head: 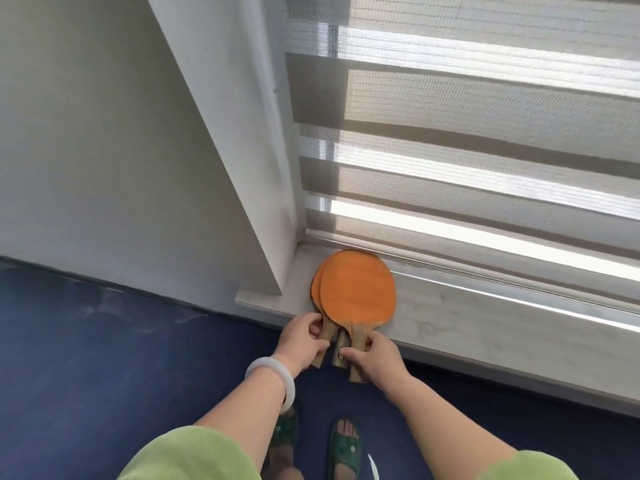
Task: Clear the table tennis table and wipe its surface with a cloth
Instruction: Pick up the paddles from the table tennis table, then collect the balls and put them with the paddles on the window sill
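left grip [306, 336] and right grip [375, 355] both pinch the wooden handles of the stacked orange table tennis paddles [358, 289]. the blades lie flat on a pale windowsill [450, 317] beneath a striped blind [485, 133], handles jutting past its edge. the clearing step looks nearly done; what is left calls for letting go, then finding the table and a cloth, neither in view.

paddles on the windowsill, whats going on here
A person holds a stack of orange-faced table tennis paddles on the windowsill, in the corner by the blind. The faces lie flat on the sill and the wooden handles stick out past its edge. The left grip pinches the leftmost handle; the right grip holds the others.
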`<state>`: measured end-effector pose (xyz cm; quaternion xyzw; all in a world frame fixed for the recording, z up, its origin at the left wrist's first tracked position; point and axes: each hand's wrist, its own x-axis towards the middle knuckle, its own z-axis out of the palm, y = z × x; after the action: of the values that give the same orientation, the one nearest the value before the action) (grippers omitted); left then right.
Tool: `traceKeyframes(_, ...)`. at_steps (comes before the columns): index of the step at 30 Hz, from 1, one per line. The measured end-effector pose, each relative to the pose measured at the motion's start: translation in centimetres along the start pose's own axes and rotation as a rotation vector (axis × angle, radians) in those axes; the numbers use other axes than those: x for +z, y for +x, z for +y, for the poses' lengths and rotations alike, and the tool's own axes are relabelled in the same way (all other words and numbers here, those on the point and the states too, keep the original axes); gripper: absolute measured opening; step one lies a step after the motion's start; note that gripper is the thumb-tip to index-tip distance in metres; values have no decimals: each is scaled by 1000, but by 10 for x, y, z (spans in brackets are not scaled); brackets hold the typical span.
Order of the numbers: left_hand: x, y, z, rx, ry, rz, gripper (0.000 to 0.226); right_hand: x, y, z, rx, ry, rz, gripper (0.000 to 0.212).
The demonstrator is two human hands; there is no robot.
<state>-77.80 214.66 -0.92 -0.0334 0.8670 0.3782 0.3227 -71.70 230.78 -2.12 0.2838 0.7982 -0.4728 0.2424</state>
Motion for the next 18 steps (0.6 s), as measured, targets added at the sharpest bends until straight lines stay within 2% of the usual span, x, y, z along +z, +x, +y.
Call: traceKeyframes(18,-14,-17,-8,8,-14,10,49,-11,-12,-6,32,-61,25,39)
